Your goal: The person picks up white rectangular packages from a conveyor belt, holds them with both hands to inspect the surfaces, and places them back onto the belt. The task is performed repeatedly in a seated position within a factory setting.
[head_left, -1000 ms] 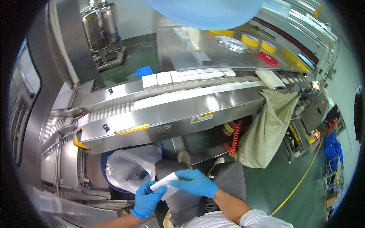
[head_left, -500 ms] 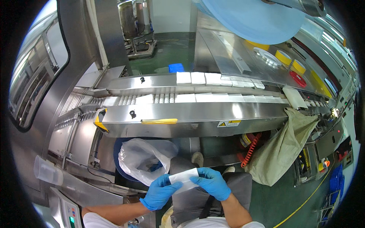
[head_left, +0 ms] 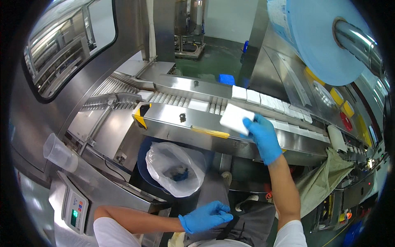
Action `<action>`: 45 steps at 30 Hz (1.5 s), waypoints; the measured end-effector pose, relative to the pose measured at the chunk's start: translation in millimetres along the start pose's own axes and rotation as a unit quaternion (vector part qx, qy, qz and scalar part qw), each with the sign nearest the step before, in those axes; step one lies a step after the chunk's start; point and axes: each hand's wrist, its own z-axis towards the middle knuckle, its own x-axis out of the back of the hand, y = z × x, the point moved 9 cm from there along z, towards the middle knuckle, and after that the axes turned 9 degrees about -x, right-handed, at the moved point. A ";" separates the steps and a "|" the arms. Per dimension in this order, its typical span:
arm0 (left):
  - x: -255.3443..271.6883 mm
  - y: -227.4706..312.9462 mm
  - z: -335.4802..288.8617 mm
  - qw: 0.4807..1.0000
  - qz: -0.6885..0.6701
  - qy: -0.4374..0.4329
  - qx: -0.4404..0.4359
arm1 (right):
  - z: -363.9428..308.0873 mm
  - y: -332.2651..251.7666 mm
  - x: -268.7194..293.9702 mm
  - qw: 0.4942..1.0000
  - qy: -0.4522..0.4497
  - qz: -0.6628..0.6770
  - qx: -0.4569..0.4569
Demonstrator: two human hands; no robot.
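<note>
Right hand [head_left: 265, 138] holds white pad [head_left: 236, 118] by conveyor [head_left: 164, 124]
Fingers [head_left: 260, 120] pinch one edge; left hand [head_left: 205, 217], half-curled, is empty over the lap [head_left: 260, 218]

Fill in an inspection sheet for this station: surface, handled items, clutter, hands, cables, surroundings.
Surface: metal conveyor, some rollers exposed at its left part.
Handled items: white pad in hand; row of white pads along the conveyor's far ledge.
Clutter: bagged bin with blue material inside; clear plastic jug beside the scale, whose display is lit.
Hands: both blue-gloved; right hand grips the pad above the conveyor; left hand over the lap, nothing seen in it.
Cables: thin dark cable left of the bin.
Surroundings: green floor, metal tank, large blue roll.
</note>
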 end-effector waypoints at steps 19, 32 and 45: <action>0.5 25.2 -14.0 0.986 0.119 0.047 -0.104 | 190.1 20.0 -180.6 0.980 -0.159 0.051 -0.106; -0.3 -31.8 -7.5 1.000 -0.007 0.008 -0.018 | -13.5 10.0 -58.9 0.984 -0.074 -0.125 0.106; -5.9 -8.2 -5.3 0.996 0.027 0.008 0.087 | -195.6 378.3 115.3 0.954 0.105 0.072 -0.273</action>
